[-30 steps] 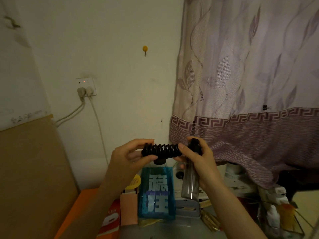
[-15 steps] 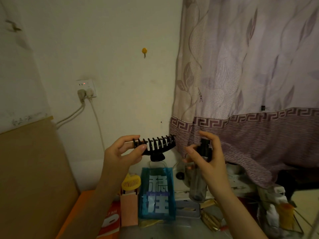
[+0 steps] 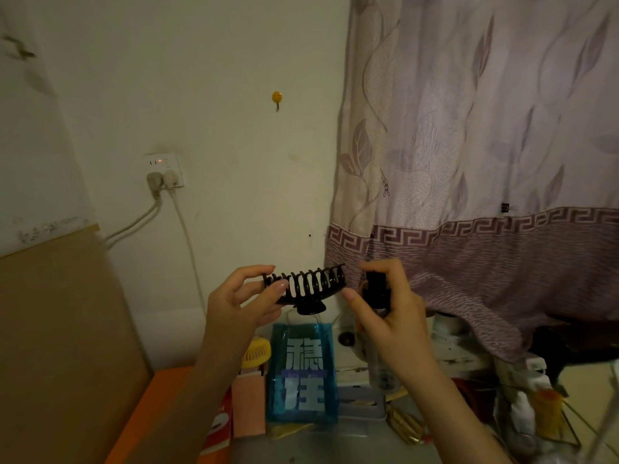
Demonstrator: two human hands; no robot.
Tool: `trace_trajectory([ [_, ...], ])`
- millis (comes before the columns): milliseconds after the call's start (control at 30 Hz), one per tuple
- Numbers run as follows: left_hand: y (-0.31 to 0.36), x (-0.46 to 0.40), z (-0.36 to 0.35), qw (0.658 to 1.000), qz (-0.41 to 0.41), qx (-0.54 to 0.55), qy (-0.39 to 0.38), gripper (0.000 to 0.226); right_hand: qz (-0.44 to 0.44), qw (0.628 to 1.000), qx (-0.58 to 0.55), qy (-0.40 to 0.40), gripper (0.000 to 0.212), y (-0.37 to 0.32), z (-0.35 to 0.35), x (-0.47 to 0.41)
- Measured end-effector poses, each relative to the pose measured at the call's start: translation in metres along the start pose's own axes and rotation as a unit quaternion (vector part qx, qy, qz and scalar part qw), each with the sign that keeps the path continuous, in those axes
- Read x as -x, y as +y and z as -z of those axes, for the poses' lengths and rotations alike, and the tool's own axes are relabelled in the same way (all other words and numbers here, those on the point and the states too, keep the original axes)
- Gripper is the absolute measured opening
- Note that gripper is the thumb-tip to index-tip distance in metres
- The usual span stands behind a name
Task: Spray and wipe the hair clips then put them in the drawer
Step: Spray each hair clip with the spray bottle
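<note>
We see the black claw hair clip (image 3: 306,287) held up in the air in front of the wall, above the back of the cluttered table (image 3: 335,443), its curved teeth pointing up and its hinge tab hanging below. The left hand (image 3: 234,301) pinches the clip's left end between thumb and curled fingers. Just to the right of the clip, not touching it, the right hand (image 3: 385,316) grips a spray bottle (image 3: 377,289): the fingers wrap its black pump head, the index finger arches over the top, and the thumb points toward the clip. The bottle's clear body shows dimly below the palm. Beneath the clip, near the table's back edge, a blue bag (image 3: 301,373) with large white characters stands upright; left of it a pink box (image 3: 249,400) and a small yellow fan (image 3: 256,354) stand close together. An orange box (image 3: 160,403) lies at the table's left edge. Behind the right hand hangs a mauve patterned curtain (image 3: 485,162). On the wall we note a socket (image 3: 164,170) with two plugs and a yellow hook (image 3: 276,97).
</note>
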State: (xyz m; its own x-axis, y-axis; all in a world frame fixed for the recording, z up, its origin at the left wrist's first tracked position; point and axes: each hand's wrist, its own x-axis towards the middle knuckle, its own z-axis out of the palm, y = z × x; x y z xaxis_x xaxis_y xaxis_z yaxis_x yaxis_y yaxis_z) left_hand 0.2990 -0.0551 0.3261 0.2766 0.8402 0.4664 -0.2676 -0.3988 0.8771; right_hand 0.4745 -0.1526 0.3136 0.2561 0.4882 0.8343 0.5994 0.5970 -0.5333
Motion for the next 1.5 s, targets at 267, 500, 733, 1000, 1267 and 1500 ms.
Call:
trace_trajectory([
  [267,0.001,0.001,0.001,1.000,-0.003,-0.007,0.001,0.038,-0.026,0.999,0.033,0.012,0.016,0.003,-0.001,0.002],
  [500,-0.001,0.002,0.001,1.000,0.000,-0.007,0.003,0.040,-0.059,0.998,-0.002,0.022,0.017,0.004,0.004,0.005],
  [733,-0.004,0.003,-0.002,1.000,0.009,-0.002,0.007,0.038,-0.054,0.997,0.043,0.026,0.019,0.014,0.006,0.011],
  [1000,-0.006,0.005,-0.003,1.000,0.010,-0.007,0.016,0.038,-0.098,0.995,-0.022,0.004,0.019,0.019,0.010,0.014],
  [1267,-0.013,0.015,-0.006,1.000,0.016,-0.012,0.008,0.036,-0.141,0.982,-0.127,-0.005,0.075,0.026,0.009,0.023],
  [1500,-0.038,0.040,-0.007,0.998,0.057,-0.013,0.014,0.032,-0.216,0.964,-0.150,-0.035,0.079,0.037,0.004,0.043],
])
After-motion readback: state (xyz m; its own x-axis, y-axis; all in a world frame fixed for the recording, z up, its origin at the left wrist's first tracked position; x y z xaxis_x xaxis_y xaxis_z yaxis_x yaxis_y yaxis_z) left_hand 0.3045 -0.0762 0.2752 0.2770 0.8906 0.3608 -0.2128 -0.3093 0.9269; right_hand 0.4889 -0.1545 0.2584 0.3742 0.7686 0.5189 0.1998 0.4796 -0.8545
